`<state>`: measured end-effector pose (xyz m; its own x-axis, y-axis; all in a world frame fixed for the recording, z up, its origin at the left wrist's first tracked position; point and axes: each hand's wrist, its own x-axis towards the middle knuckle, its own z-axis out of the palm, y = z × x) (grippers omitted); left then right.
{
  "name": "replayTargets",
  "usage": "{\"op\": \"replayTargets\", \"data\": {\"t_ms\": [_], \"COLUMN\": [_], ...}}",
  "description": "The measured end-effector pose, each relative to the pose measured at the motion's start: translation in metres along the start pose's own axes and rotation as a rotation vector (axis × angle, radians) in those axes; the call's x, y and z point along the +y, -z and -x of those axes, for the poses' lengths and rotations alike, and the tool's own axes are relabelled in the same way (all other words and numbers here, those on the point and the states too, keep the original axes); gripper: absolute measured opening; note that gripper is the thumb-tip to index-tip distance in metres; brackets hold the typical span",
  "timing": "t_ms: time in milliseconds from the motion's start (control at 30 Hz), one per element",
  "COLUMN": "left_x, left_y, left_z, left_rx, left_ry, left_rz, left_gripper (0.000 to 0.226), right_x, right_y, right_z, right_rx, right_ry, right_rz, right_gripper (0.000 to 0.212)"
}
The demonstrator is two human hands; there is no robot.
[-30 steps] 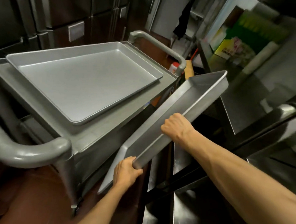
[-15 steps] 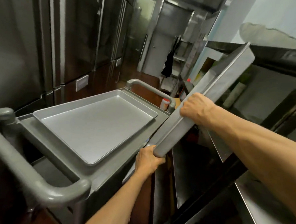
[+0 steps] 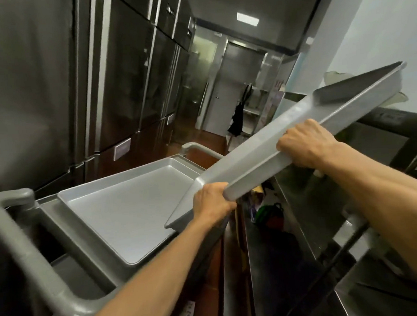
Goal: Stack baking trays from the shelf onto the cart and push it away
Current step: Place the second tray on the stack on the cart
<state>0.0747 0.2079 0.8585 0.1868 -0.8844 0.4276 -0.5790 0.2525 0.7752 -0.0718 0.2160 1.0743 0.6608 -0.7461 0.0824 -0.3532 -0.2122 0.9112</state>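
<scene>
I hold a grey metal baking tray [image 3: 246, 160] tilted steeply, its lower left corner hanging over the cart's right side. My left hand [image 3: 211, 202] grips the tray's near corner. My right hand [image 3: 306, 143] grips its long rim higher up. Another baking tray [image 3: 122, 207] lies flat on the top of the grey cart [image 3: 57, 216]. The cart's near handle [image 3: 25, 254] curves across the lower left, and its far handle [image 3: 197, 147] shows behind the held tray.
Tall steel refrigerator doors [image 3: 80, 80] line the left side, close to the cart. Steel shelving [image 3: 355, 258] runs along the right under my right arm. A narrow red-brown floor aisle [image 3: 210, 137] leads to a door [image 3: 235, 87] at the far end.
Both hands lifted the tilted tray up from beside the shelving and swung it left, so its lower corner now hangs over the cart. My view rose toward the corridor.
</scene>
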Motion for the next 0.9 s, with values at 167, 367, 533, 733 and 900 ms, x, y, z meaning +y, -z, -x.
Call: {"op": "replayTargets", "data": {"t_ms": [167, 367, 533, 733, 900], "left_x": [-0.019, -0.055, -0.082, -0.105, -0.12], "left_y": [0.035, 0.063, 0.066, 0.047, 0.024], "left_z": [-0.009, -0.011, -0.013, -0.017, -0.018], "left_rx": [0.055, 0.097, 0.118, 0.15, 0.131], "left_ry": [-0.043, 0.004, 0.107, 0.235, 0.367], "left_rz": [-0.217, -0.547, -0.768, -0.896, -0.963], "left_gripper": [0.02, 0.019, 0.009, 0.006, 0.011], "right_x": [-0.02, -0.068, -0.111, -0.145, -0.178], "right_y": [-0.03, -0.074, -0.112, -0.151, -0.184], "right_z": [-0.021, -0.073, -0.128, -0.184, -0.218], "right_rx": [0.143, 0.287, 0.363, 0.406, 0.444], "right_ry": [-0.072, -0.037, 0.077, 0.202, 0.283], "right_rz": [-0.15, -0.379, -0.525, -0.663, -0.756], "right_gripper": [0.01, 0.013, 0.014, 0.013, 0.012]}}
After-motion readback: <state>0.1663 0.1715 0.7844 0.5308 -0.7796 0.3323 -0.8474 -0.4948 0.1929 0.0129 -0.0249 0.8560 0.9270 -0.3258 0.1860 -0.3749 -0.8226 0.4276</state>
